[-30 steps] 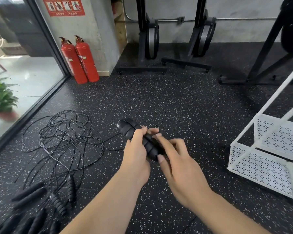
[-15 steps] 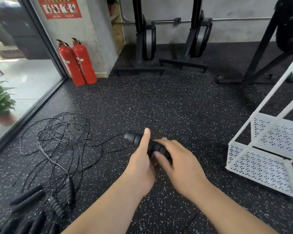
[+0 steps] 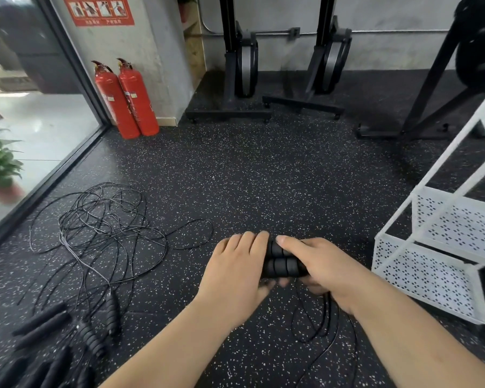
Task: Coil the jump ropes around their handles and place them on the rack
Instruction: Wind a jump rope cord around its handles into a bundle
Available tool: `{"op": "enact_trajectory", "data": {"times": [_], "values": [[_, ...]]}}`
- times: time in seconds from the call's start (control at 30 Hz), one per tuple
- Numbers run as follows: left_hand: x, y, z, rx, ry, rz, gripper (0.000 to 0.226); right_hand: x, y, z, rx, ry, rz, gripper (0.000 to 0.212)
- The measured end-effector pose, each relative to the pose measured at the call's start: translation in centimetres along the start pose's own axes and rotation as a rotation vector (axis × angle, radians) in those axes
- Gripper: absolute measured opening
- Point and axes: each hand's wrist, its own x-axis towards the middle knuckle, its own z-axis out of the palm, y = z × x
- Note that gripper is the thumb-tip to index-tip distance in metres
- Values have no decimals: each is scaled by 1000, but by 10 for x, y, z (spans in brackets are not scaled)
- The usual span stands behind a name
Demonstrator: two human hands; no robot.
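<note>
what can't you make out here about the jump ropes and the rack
All in the head view.
Both ends of the held handles are covered by the left hand and right hand; where the cord leaves them is hidden.
The spare handles at lower left are cut by the frame edge, count unclear.
The white rack runs off the right edge, upper shelves unseen.
The tangled ropes are too thin and overlapped to count.
</note>
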Motion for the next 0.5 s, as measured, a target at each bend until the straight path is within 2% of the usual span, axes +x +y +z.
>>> {"op": "enact_trajectory", "data": {"times": [0.1, 0.23, 0.4, 0.5], "values": [[2, -2, -6, -54, -1, -41, 57, -3, -3, 0, -22, -40, -12, 55], [0, 1, -13, -129, -38, -44, 56, -8, -6, -5, -46, -126, -64, 56], [-1, 2, -20, -159, -130, -74, 39, -11, -9, -6, -13, -165, -78, 55], [2, 1, -21, -142, -153, -81, 38, -7, -5, -2, -11, -84, -48, 71]]}}
